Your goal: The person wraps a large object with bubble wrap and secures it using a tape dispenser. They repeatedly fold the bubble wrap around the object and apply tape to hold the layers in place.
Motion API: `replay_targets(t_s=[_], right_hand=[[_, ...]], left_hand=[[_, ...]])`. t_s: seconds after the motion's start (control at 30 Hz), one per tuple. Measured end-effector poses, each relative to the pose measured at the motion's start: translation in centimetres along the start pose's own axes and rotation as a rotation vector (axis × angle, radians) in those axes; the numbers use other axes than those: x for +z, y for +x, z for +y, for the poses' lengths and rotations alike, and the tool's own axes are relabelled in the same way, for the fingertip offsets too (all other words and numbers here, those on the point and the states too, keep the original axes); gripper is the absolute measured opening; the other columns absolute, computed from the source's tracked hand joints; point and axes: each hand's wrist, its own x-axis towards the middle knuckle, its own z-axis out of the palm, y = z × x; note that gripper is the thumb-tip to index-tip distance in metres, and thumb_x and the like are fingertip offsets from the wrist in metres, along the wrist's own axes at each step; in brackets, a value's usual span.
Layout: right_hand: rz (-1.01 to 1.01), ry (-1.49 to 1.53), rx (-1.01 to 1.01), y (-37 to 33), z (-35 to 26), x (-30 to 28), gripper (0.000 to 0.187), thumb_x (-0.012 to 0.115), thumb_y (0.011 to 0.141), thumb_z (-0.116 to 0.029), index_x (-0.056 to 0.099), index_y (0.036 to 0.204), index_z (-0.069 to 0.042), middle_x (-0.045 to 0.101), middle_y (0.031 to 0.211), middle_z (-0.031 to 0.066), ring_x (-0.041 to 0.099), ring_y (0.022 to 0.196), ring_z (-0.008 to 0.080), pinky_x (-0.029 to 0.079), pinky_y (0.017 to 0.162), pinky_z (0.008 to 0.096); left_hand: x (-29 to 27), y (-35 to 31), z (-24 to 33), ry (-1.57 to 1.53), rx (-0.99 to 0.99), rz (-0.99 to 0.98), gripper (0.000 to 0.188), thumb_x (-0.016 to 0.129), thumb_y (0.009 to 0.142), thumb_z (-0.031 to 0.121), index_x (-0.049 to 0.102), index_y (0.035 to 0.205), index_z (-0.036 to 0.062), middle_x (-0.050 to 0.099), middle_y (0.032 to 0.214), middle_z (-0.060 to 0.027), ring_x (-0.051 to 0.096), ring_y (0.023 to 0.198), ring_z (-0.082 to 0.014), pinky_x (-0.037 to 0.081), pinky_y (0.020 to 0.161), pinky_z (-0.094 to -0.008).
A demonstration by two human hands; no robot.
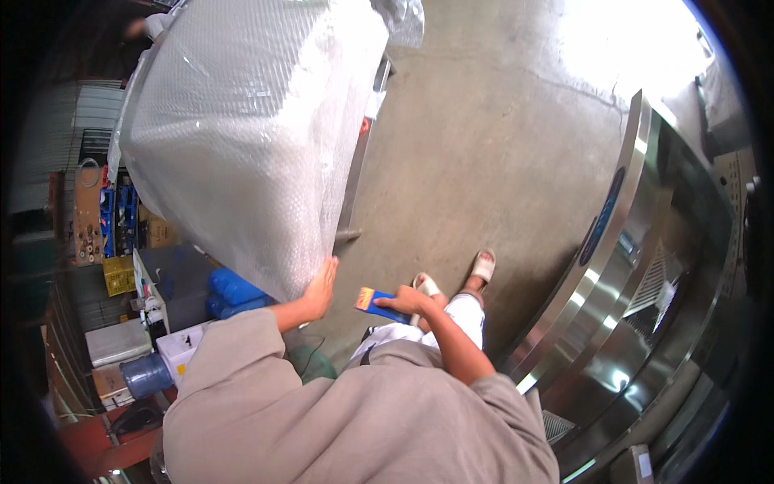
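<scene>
A large bulky object wrapped in clear bubble wrap (242, 153) fills the upper left, its near corner close to me. My left hand (321, 290) lies against that corner with its fingers stretched out, flat on the wrap. In front of my body, my right hand (411, 300) is closed around a small flat blue box with an orange-yellow end (372, 302). The box points left toward my other hand, with a gap between them. What is under the bubble wrap cannot be made out clearly.
Shiny stainless steel equipment (625, 266) stands along my right. At the left are a blue plastic bundle (234, 292), a blue water bottle (146, 376), a yellow box (119, 276) and shelving. Another person's blurred arm (155, 26) shows at the far left. Concrete floor (459, 137) runs between.
</scene>
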Motion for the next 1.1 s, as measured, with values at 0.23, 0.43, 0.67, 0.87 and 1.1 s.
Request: replay_targets(t_s=[0.23,0.43,0.67,0.87,1.1], right_hand=[[0.86,0.281,0.302,-10.6,8.7,-13.2,0.086,0.072,0.081,-0.07,0.071,0.084,0.016,0.073,0.084,0.0282,0.075,0.084,0.0352,0.055,0.075,0.0446],[0.782,0.142,0.311,-10.4,6.6,-30.3,0.078,0.071,0.084,-0.065,0.071,0.082,0.013,0.07,0.073,0.0215,0.072,0.073,0.0293,0.054,0.066,0.0414],[0.73,0.402,0.099,-2.3,-0.7,-43.4,0.073,0.072,0.089,-0.06,0.072,0.097,0.013,0.072,0.081,0.0117,0.068,0.07,0.018,0.054,0.065,0.0349],[0.52,0.489,0.195,3.7,-7.7,-51.8,0.076,0.073,0.089,-0.059,0.07,0.108,0.014,0.072,0.092,0.0137,0.07,0.079,0.0183,0.056,0.073,0.033],[0.218,0.384,-0.046,4.1,-20.2,-65.8,0.058,0.065,0.099,-0.052,0.071,0.108,0.006,0.072,0.087,0.0081,0.069,0.073,0.0151,0.056,0.069,0.0302]], left_hand=[[-4.3,-4.1,-9.5,-0.633,-0.269,0.925,0.077,0.065,0.087,0.038,0.047,0.149,-0.0029,0.031,0.161,-0.0297,0.024,0.153,-0.0438,0.016,0.125,-0.0608],[-8.2,-8.8,-25.7,-0.964,-1.305,1.025,0.089,0.064,0.092,0.044,0.026,0.16,-0.001,0.019,0.166,-0.0306,0.015,0.154,-0.0477,0.012,0.124,-0.0631],[-7.4,-6.3,-27.0,-1.039,-1.669,0.904,0.088,0.058,0.099,0.051,0.023,0.161,0.0003,0.008,0.167,-0.0312,0.008,0.156,-0.046,0.01,0.124,-0.0628],[-8.3,-5.0,-31.5,-1.355,-2.038,0.665,0.089,0.054,0.099,0.056,0.019,0.164,0.0057,0.01,0.168,-0.0303,0.01,0.155,-0.0486,0.01,0.125,-0.0598],[-9.8,-1.8,-37.6,-1.478,-2.421,0.315,0.101,0.038,0.1,0.07,0.012,0.16,-0.0076,0.007,0.164,-0.0382,0.007,0.154,-0.0534,0.009,0.124,-0.0606]])
